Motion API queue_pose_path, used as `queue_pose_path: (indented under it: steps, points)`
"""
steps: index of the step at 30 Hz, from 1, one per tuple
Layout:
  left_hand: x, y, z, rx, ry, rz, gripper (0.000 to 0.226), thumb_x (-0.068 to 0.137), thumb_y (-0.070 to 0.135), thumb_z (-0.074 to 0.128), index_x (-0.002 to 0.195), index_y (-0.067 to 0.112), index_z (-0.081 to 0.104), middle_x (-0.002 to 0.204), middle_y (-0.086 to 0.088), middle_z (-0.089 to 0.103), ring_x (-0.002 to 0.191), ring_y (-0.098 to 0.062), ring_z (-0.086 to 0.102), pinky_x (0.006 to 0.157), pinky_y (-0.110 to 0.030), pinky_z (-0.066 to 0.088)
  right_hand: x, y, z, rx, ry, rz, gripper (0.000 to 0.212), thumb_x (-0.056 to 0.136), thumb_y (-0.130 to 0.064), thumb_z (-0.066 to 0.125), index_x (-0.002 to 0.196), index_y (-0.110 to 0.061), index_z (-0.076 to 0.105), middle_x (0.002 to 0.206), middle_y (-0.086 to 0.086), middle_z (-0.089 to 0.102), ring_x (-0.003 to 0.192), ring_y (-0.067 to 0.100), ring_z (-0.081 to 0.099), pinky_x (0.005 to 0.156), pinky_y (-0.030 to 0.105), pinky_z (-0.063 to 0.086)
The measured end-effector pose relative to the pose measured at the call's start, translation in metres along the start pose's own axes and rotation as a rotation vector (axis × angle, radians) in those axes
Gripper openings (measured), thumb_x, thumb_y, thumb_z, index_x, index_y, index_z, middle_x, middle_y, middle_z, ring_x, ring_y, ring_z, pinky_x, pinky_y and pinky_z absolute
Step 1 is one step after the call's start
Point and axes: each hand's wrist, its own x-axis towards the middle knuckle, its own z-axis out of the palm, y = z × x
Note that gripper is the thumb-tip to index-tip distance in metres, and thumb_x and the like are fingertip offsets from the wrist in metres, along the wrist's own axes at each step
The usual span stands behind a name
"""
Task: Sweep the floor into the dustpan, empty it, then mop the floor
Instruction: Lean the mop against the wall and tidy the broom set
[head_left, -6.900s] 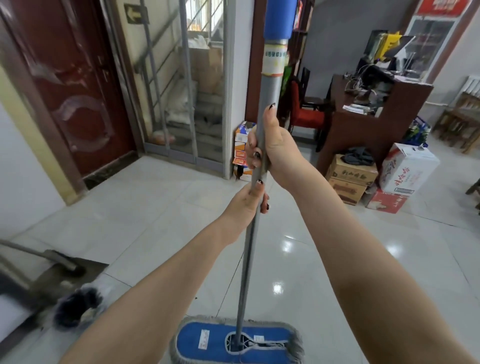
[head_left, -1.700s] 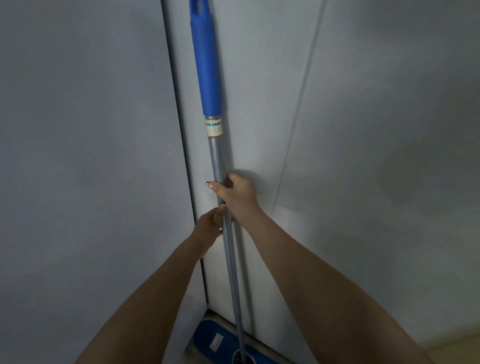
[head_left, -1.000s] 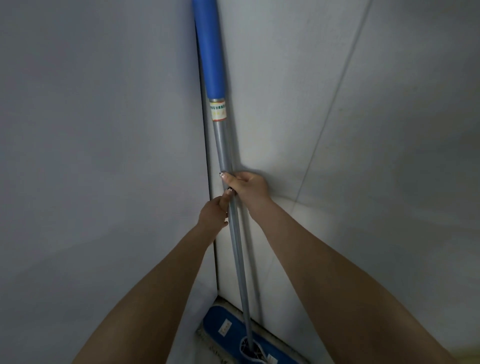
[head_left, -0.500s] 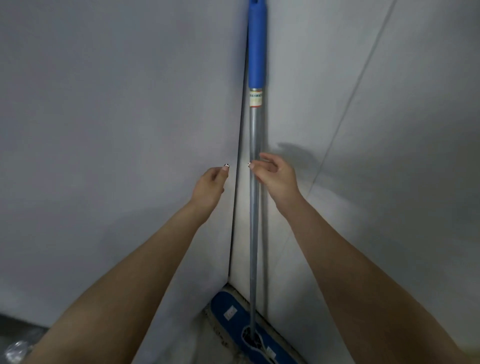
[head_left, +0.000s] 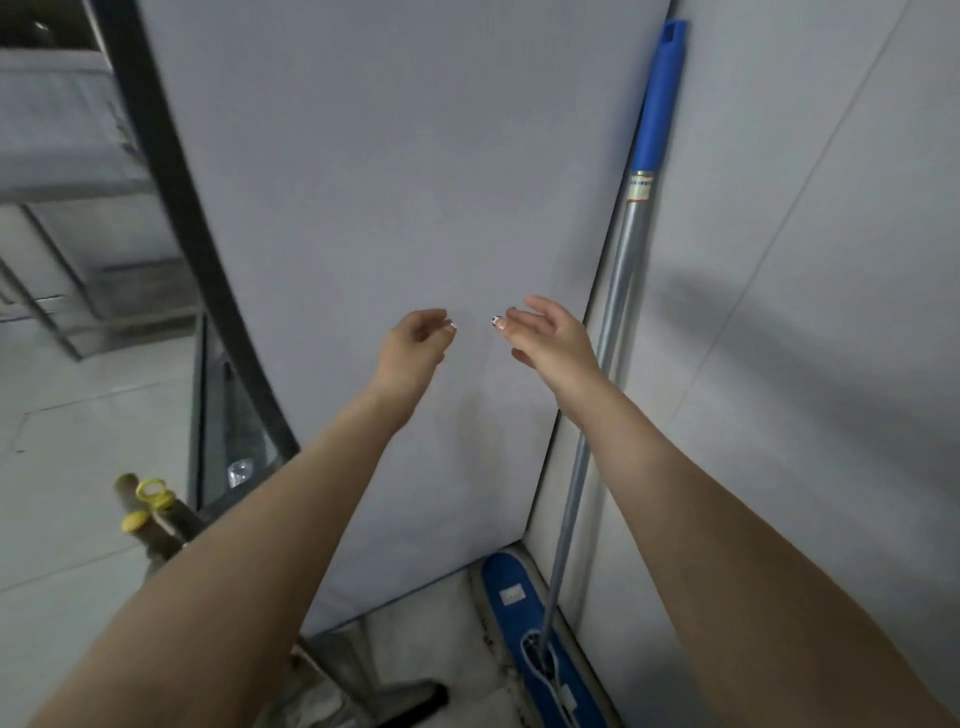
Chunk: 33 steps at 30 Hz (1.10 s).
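1. We face a corner where two plain grey wall panels (head_left: 363, 208) meet. A pale tiled floor (head_left: 62, 519) runs off to the left, and a dark curved frame (head_left: 192, 249) borders the left panel.
2. The mop (head_left: 618, 286) stands in that corner, its silver pole leaning up against the right-hand wall with no hand on it.
3. Its blue grip (head_left: 657, 98) is at the top, with a small paper label (head_left: 640, 188) just below where the blue ends.
4. The flat blue mop head (head_left: 514, 618) lies on the floor at the foot of the walls, tucked along the base of the right one.
5. Our left hand (head_left: 415, 345) is raised in front of the left panel, well apart from the mop. Its fingers are loosely curled and hold nothing.
6. Our right hand (head_left: 550, 338) is raised just beside the pole. Its fingers are relaxed and slightly spread, and they grip nothing. We cannot tell whether the back of the hand brushes the pole.
7. The two hands are near each other with a small gap between the fingertips, and both bare forearms reach up from the bottom of the view.
8. Low on the left, two handles with yellow ends (head_left: 145, 499) poke up beside the frame.
9. At the bottom edge, a dark object (head_left: 415, 699) lies on the floor, too blurred for us to name.
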Motion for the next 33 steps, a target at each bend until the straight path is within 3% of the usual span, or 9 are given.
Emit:
queue_pose_path:
  steps: [7, 11, 14, 19, 24, 26, 29, 33]
  points:
    - [-0.097, -0.008, -0.058, 0.037, 0.209, -0.039, 0.03, 0.092, 0.012, 0.057, 0.122, 0.007, 0.057, 0.109, 0.0, 0.06, 0.098, -0.009, 0.057, 0.088, -0.027, 0.049, -0.06, 0.01, 0.04, -0.045, -0.223, 0.006, 0.074, 0.078, -0.024, 0.076, 0.142, -0.015, 0.039, 0.134, 0.0, 0.055, 0.115, 0.011, 0.057, 0.101, 0.035, 0.046]
    - [-0.142, -0.013, -0.101, 0.097, 0.354, -0.055, 0.027, 0.091, 0.011, 0.058, 0.118, 0.008, 0.06, 0.1, 0.004, 0.062, 0.084, -0.005, 0.058, 0.073, -0.016, 0.049, -0.092, 0.019, 0.077, -0.069, -0.339, 0.009, 0.074, 0.079, -0.023, 0.076, 0.142, -0.016, 0.038, 0.132, 0.0, 0.055, 0.115, 0.013, 0.057, 0.092, 0.027, 0.047]
    - [-0.165, -0.017, -0.135, 0.109, 0.432, -0.077, 0.023, 0.091, 0.012, 0.058, 0.114, 0.01, 0.061, 0.094, 0.007, 0.062, 0.085, -0.009, 0.059, 0.085, -0.025, 0.049, -0.107, 0.026, 0.104, -0.055, -0.409, 0.021, 0.073, 0.079, -0.021, 0.075, 0.142, -0.015, 0.038, 0.132, 0.001, 0.055, 0.117, 0.014, 0.056, 0.095, 0.029, 0.047]
    - [-0.189, -0.027, -0.192, 0.069, 0.534, -0.118, 0.017, 0.091, 0.013, 0.058, 0.108, 0.015, 0.06, 0.108, -0.003, 0.064, 0.099, -0.018, 0.06, 0.095, -0.036, 0.049, -0.122, 0.04, 0.151, -0.077, -0.508, 0.054, 0.072, 0.079, -0.021, 0.075, 0.142, -0.014, 0.039, 0.132, 0.002, 0.055, 0.115, 0.015, 0.058, 0.085, 0.024, 0.045]
    - [-0.202, -0.046, -0.242, -0.027, 0.607, -0.159, 0.013, 0.092, 0.01, 0.056, 0.103, 0.016, 0.06, 0.099, 0.004, 0.064, 0.08, -0.004, 0.059, 0.071, -0.021, 0.05, -0.132, 0.059, 0.208, -0.124, -0.584, 0.091, 0.07, 0.079, -0.023, 0.074, 0.14, -0.014, 0.041, 0.129, -0.001, 0.057, 0.109, 0.009, 0.058, 0.086, 0.022, 0.046]
    - [-0.204, -0.056, -0.263, -0.034, 0.601, -0.175, 0.013, 0.091, 0.008, 0.056, 0.101, 0.016, 0.06, 0.097, 0.003, 0.064, 0.085, -0.007, 0.059, 0.075, -0.023, 0.051, -0.137, 0.069, 0.232, -0.131, -0.587, 0.121, 0.068, 0.08, -0.021, 0.074, 0.14, -0.012, 0.042, 0.126, -0.001, 0.059, 0.101, 0.004, 0.06, 0.079, 0.018, 0.047]
    - [-0.203, -0.073, -0.291, -0.02, 0.59, -0.211, 0.016, 0.091, 0.008, 0.057, 0.106, 0.012, 0.061, 0.105, -0.004, 0.064, 0.099, -0.015, 0.058, 0.096, -0.036, 0.048, -0.141, 0.085, 0.26, -0.159, -0.57, 0.165, 0.066, 0.081, -0.019, 0.073, 0.139, -0.011, 0.042, 0.126, 0.002, 0.059, 0.098, 0.004, 0.059, 0.081, 0.02, 0.046]
    - [-0.189, -0.101, -0.328, -0.006, 0.504, -0.261, 0.016, 0.092, 0.009, 0.056, 0.107, 0.013, 0.06, 0.11, -0.005, 0.063, 0.103, -0.016, 0.058, 0.102, -0.041, 0.045, -0.138, 0.105, 0.297, -0.197, -0.524, 0.193, 0.058, 0.083, -0.017, 0.072, 0.135, -0.011, 0.047, 0.127, 0.003, 0.059, 0.099, 0.006, 0.058, 0.077, 0.015, 0.047]
